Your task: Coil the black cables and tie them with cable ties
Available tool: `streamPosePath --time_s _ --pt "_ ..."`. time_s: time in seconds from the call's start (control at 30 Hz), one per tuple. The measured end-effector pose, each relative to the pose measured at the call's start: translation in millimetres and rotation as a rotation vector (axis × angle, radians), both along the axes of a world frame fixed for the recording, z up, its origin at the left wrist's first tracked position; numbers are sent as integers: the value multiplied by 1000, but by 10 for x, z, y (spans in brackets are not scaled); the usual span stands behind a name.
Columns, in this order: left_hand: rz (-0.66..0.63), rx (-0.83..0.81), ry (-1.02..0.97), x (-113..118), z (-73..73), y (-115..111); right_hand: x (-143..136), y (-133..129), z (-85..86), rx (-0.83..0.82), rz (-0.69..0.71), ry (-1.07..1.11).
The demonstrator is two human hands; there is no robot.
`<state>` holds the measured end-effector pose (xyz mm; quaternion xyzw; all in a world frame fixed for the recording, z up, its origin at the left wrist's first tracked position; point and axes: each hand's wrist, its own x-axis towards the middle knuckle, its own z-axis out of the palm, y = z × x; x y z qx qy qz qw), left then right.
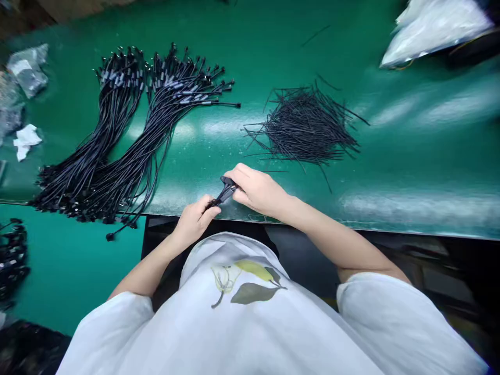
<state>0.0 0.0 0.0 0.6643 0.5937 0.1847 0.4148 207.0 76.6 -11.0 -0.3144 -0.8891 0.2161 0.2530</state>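
Note:
A short bundled black cable (224,195) is held between my two hands at the table's front edge. My left hand (194,221) is closed on its lower left end. My right hand (255,191) pinches its upper right end, near the dark connector. Two long bunches of black cables with pale labels, a left one (113,112) and a right one (160,117), lie on the green table to the left. Thin black strips (308,125) form a loose pile beyond my right hand.
The green table (250,31) has its front edge just below my hands. Clear plastic bags (29,70) and a crumpled white scrap (26,140) lie at far left. A white bag (437,28) is at back right. More black parts (13,260) sit lower left.

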Motion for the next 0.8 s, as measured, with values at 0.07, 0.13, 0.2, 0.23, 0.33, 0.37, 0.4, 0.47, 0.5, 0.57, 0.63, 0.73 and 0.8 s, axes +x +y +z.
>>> streamPosePath --time_s 0.07,0.13,0.2,0.23,0.33,0.37,0.4,0.47,0.5,0.57,0.63,0.73,0.8 --pt "29 -41 -116 -7 -58 -12 -14 1 -57 -36 -10 71" --pt "52 -146 -303 -13 -98 -20 -32 7 -98 -71 -6 140" --pt "75 -338 -610 -12 -107 -19 -57 27 -113 -105 6 213" --pt "72 -448 -745 -5 -100 -14 -73 42 -109 -126 26 244" --pt "40 -710 -1010 62 -59 31 -121 106 -73 -194 129 315" --pt "60 -730 -1077 100 -49 58 -134 125 -61 -212 147 338" --pt "110 -710 -1139 142 -45 91 -144 134 -53 -228 137 366" --pt "288 -580 -1240 227 -58 177 -161 107 -59 -263 11 442" --pt "397 -489 -1272 261 -75 227 -174 64 -77 -287 -89 485" --pt "579 -288 -1284 303 -115 328 -222 -79 -144 -363 -241 536" --pt "677 -129 -1257 319 -148 410 -311 -256 -240 -440 -228 502" --pt "716 -56 -1226 347 -156 464 -485 -453 -387 -417 -148 366" --pt "721 -64 -1223 391 -139 456 -577 -493 -460 -318 -178 307"
